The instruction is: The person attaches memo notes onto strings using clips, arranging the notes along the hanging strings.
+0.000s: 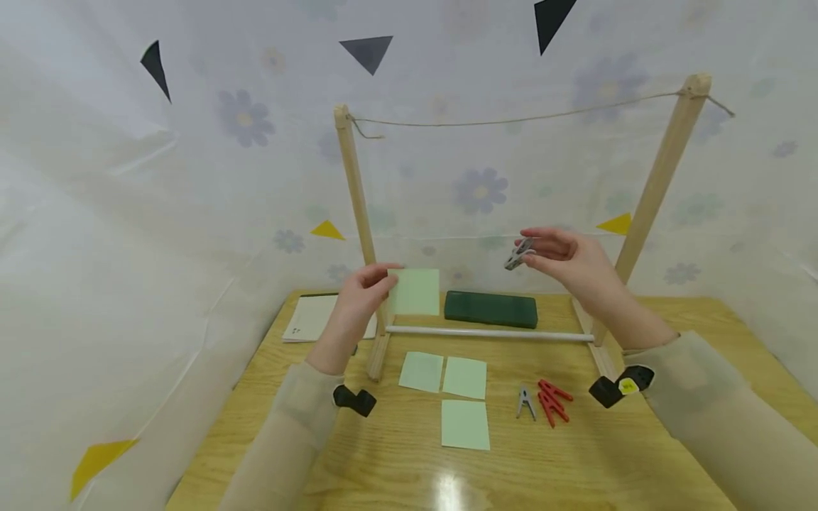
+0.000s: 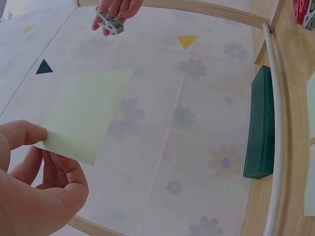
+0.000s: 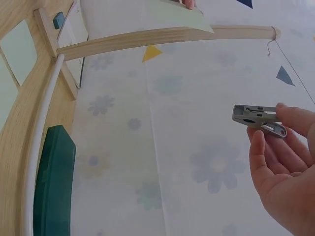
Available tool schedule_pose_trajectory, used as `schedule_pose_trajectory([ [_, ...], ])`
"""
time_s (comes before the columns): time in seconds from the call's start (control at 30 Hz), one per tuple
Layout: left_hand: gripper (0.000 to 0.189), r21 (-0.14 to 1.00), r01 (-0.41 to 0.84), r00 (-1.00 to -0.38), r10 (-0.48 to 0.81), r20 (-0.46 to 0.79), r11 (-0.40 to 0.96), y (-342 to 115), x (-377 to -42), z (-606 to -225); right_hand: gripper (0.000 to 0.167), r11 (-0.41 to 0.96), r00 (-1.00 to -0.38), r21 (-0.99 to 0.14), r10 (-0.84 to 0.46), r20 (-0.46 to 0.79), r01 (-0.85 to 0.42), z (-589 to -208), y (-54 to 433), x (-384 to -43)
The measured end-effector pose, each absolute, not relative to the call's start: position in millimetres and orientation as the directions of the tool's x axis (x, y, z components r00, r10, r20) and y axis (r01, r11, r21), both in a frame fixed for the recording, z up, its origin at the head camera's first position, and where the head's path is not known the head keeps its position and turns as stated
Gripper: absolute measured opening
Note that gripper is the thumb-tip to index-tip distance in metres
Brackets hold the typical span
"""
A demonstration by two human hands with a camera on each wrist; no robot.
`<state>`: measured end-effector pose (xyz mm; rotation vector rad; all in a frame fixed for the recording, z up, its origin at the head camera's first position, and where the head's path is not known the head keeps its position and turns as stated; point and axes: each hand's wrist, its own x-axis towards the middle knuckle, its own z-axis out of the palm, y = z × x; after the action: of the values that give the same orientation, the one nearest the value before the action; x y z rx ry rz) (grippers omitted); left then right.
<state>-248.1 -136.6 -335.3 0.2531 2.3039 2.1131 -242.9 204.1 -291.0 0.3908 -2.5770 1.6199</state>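
My left hand (image 1: pixel 363 298) pinches a pale green paper square (image 1: pixel 418 292) by its upper left corner, beside the left post of a wooden frame (image 1: pixel 356 191). In the left wrist view the thumb lies on one face of the paper (image 2: pixel 91 113) and the fingers are behind. My right hand (image 1: pixel 575 270) holds a grey clothespin (image 1: pixel 520 253) between thumb and fingers, near the right post. The right wrist view shows this clothespin (image 3: pixel 256 118) with its jaws pointing left. A thin string (image 1: pixel 511 122) runs between the post tops, above both hands.
Several green paper squares (image 1: pixel 465 424) lie on the wooden table (image 1: pixel 358 461). Right of them are a grey clothespin (image 1: pixel 525 403) and red clothespins (image 1: pixel 553 402). A dark green case (image 1: pixel 491 309) lies behind the white crossbar (image 1: pixel 486 333). White paper sheets (image 1: pixel 313 318) lie at left.
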Motion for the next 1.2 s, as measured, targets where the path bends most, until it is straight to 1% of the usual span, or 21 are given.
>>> schedule_pose_trajectory([
  [0.1, 0.03, 0.989, 0.136, -0.983, 0.132, 0.127, 0.06, -134, -250, -332, 0.049, 0.388, -0.965, -0.887, -0.175, 0.196, -0.251, -286, 201, -247],
  [0.23, 0.029, 0.986, 0.161, -0.98, 0.128, 0.154, 0.043, -132, -254, -325, 0.046, 0.339, -0.957, -0.899, -0.179, 0.227, -0.276, -277, 195, -253],
  [0.47, 0.028, 0.975, 0.221, -0.971, 0.105, 0.217, 0.025, -128, -261, -311, 0.045, 0.341, -0.944, -0.884, -0.202, 0.262, -0.319, -258, 187, -262],
  [0.6, 0.029, 0.973, 0.228, -0.97, 0.097, 0.223, 0.045, -126, -263, -303, 0.044, 0.334, -0.938, -0.883, -0.218, 0.269, -0.331, -245, 185, -267],
  [0.73, 0.03, 0.977, 0.207, -0.976, 0.082, 0.202, 0.052, -125, -266, -294, 0.043, 0.318, -0.936, -0.885, -0.197, 0.29, -0.341, -233, 181, -272],
  [0.8, 0.03, 0.979, 0.201, -0.977, 0.076, 0.198, 0.033, -123, -269, -290, 0.043, 0.3, -0.935, -0.888, -0.181, 0.305, -0.348, -227, 178, -275],
  [1.0, 0.03, 0.972, 0.235, -0.97, 0.062, 0.236, -0.032, -118, -276, -279, 0.044, 0.231, -0.922, -0.895, -0.164, 0.35, -0.381, -208, 166, -284],
  [1.2, 0.029, 0.96, 0.278, -0.96, 0.02, 0.279, -0.026, -112, -280, -264, 0.04, 0.238, -0.903, -0.873, -0.183, 0.389, -0.425, -184, 155, -289],
])
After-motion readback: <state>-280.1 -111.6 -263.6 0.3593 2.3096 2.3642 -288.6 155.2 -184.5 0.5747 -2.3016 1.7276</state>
